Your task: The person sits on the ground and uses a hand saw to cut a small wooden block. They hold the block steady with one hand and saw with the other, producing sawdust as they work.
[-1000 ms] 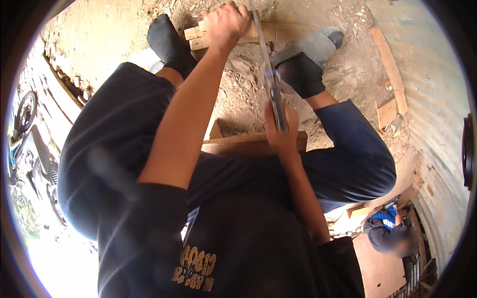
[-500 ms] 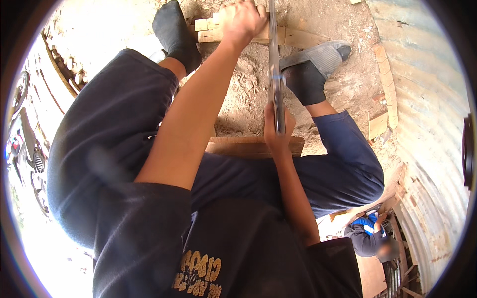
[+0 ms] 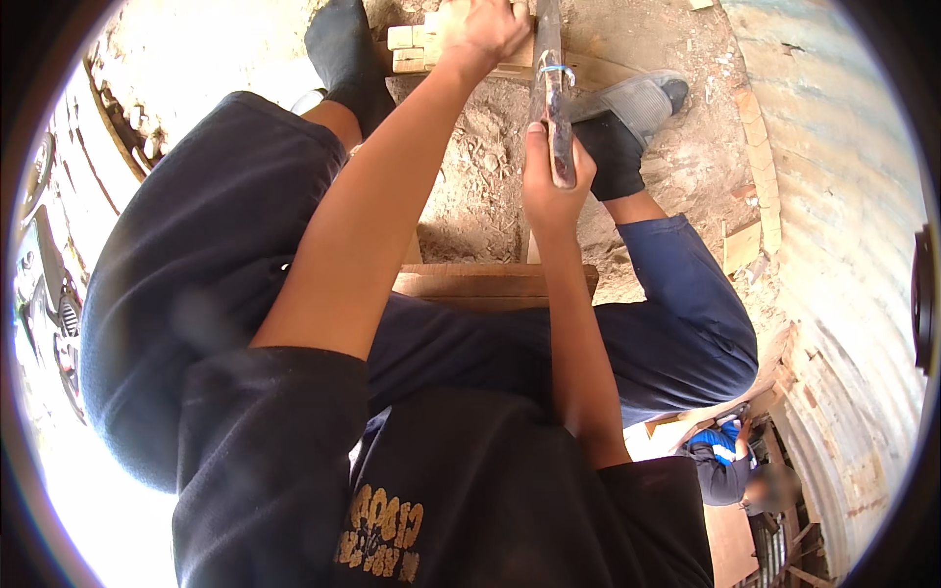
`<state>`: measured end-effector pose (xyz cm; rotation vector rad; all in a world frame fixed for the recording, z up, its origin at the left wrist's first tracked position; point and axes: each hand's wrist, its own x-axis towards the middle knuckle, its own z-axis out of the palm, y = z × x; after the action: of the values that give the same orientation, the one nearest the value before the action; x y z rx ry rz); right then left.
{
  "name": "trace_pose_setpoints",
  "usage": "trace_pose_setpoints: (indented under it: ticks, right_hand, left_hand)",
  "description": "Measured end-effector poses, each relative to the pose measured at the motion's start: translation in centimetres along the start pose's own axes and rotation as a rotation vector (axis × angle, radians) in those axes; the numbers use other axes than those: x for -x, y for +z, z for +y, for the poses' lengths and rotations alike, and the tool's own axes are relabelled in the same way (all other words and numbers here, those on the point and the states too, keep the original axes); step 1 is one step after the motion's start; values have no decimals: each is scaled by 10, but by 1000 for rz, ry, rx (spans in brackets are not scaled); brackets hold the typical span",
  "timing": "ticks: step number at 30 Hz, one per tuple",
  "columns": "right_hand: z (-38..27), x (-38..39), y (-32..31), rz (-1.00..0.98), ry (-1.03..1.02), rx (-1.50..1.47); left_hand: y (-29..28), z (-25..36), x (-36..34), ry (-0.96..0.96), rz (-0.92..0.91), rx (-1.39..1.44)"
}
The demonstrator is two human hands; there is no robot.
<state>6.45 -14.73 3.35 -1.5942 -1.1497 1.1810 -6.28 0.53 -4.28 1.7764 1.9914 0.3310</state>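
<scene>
Near the top edge my left hand (image 3: pixel 480 37) presses down with curled fingers on pale wooden pieces (image 3: pixel 410 49), stacked crosswise between my feet. My right hand (image 3: pixel 559 181) is wrapped round the handle of a long, narrow hand saw (image 3: pixel 549 98), a blue tie around it near the grip. The saw points away from me, just right of my left hand, over the wood. Its far end runs out of view, and its teeth cannot be made out.
A wooden plank edge (image 3: pixel 495 282) lies between my thighs. My left foot wears a black sock (image 3: pixel 338 49); a grey slipper (image 3: pixel 637 103) is on the right foot. Corrugated metal sheeting (image 3: pixel 843 245) rises at right. Another person (image 3: pixel 725 461) sits at lower right. A motorcycle (image 3: pixel 49 284) stands far left.
My right hand has pushed the saw forward, away from my body. My left hand stays on the wood, nearly unmoved.
</scene>
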Motion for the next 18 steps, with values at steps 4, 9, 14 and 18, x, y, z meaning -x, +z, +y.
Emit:
trace_pose_setpoints:
  ticks: [4,9,14,18]
  right_hand:
    - [2,-6,-4,20,30,-29]
    - [2,1,-9,13,-75,13]
    - [4,-3,-12,-20,-94,54]
    - [3,2,-21,-5,-29,30]
  left_hand:
    - [-9,-24,10,331,25,-16]
    - [-1,-38,45,556,167,-490]
    - [-7,-6,47,303,-35,-578]
    - [-16,3,35,313,-100,-527]
